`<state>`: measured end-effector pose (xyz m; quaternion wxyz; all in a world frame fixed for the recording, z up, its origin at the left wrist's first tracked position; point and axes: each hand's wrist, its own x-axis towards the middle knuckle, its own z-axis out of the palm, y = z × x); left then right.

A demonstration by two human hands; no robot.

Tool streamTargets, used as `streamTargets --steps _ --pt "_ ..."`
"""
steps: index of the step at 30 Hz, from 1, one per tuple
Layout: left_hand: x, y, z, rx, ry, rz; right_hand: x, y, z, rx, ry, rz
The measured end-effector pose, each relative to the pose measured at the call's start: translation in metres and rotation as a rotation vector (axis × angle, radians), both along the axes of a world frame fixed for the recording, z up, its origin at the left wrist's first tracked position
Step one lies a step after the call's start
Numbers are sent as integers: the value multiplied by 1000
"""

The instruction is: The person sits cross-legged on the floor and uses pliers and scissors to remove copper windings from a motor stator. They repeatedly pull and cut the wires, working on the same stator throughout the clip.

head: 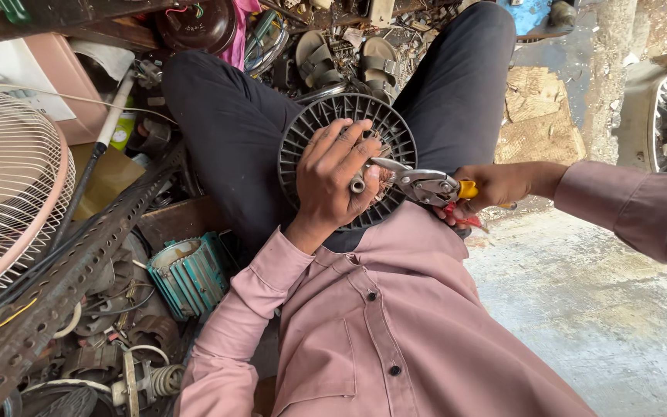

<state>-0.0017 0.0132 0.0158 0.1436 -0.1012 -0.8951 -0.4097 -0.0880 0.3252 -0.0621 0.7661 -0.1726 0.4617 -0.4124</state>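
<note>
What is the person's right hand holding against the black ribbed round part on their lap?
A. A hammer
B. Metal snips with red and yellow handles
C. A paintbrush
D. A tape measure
B: the right hand grips the red and yellow handles of metal snips, whose blades reach to the middle of the black ribbed round part, which the left hand steadies.
</note>
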Motion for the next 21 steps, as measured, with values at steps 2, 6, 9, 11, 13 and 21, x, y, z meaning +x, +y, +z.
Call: streamTargets --steps 2,6,9,11,13,21 --pt "-1 0 0 5 9 -1 6 -1 3 83 66 -14" --pt "1 0 1 2 18 -10 32 -11 16 634 457 -68" --pt "1 0 1 8 16 -13 42 -21 37 481 825 -9" --pt "0 0 2 14 12 -12 35 -28 54 539 820 156" --pt "-2 0 2 3 6 -6 25 -37 73 477 914 259" --pt "0 1 4 -1 -10 -2 12 -48 108 343 986 235"
